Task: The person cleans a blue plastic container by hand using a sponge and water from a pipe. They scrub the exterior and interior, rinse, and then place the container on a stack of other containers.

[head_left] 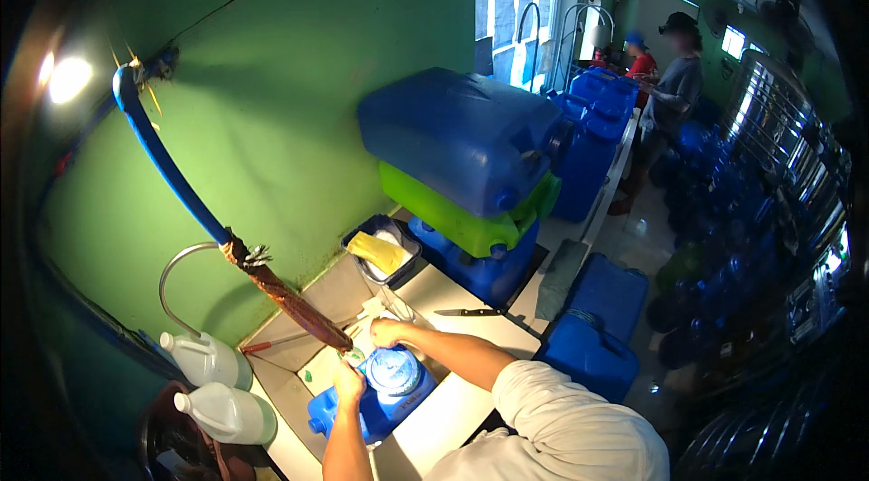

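green wall [299,74] | steel sink [337,295] | stacked blue jugs [462,133]

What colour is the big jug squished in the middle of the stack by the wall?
The middle jug is bright lime green, between two blue ones. The head view shows it clearly.

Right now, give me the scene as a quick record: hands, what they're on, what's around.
left hand: at the mouth of the blue water container, beside the hose end
right hand: on the far rim of the container's round cap area
hose: blue, brown-wrapped lower part, running down from the green wall to the container
counter: knife lying flat, bin with yellow sponge
left side: two white jugs
behind: stacked blue and green containers
background: two people standing
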Tool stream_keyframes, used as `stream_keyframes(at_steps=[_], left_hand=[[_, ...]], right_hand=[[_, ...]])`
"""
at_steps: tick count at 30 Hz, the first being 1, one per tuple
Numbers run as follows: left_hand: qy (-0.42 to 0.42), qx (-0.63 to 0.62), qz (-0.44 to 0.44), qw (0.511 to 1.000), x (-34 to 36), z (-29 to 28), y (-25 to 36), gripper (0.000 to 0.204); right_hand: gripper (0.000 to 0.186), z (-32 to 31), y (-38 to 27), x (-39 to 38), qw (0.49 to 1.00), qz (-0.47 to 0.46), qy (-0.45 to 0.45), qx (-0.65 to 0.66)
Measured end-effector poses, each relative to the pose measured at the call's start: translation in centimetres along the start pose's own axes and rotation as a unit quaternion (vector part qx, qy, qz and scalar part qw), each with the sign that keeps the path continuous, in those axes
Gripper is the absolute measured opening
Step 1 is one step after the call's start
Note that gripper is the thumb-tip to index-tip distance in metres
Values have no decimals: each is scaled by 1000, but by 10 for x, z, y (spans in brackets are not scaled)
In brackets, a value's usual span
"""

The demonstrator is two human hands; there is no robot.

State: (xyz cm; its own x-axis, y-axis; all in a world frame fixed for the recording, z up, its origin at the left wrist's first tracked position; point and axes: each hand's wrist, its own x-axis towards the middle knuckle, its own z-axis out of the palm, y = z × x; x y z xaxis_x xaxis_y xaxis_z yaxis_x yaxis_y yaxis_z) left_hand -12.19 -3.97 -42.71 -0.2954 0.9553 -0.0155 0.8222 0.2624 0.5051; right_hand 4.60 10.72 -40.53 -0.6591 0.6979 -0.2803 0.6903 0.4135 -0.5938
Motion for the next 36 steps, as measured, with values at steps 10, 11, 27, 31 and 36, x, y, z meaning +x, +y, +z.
stream_keyframes(at_steps=[10,11,27,31,36], left_hand=[[70,-157,-176,969,-5,7,4,24],[134,-170,-162,963,-8,8,4,21],[372,-177,-168,896,72,-140,-112,48],[244,-288,-239,895,40,-120,-96,89],[-23,51,197,979,-64,-79,-29,61]], right_hand=[[25,-11,84,-120,989,75,-67,-107],[25,-17,79,-143,985,39,-122,-112],[112,12,-84,-107,993,32,30,-112],[106,33,-90,-108,970,23,200,-135],[89,38,-68,-97,974,-59,202,-89]])
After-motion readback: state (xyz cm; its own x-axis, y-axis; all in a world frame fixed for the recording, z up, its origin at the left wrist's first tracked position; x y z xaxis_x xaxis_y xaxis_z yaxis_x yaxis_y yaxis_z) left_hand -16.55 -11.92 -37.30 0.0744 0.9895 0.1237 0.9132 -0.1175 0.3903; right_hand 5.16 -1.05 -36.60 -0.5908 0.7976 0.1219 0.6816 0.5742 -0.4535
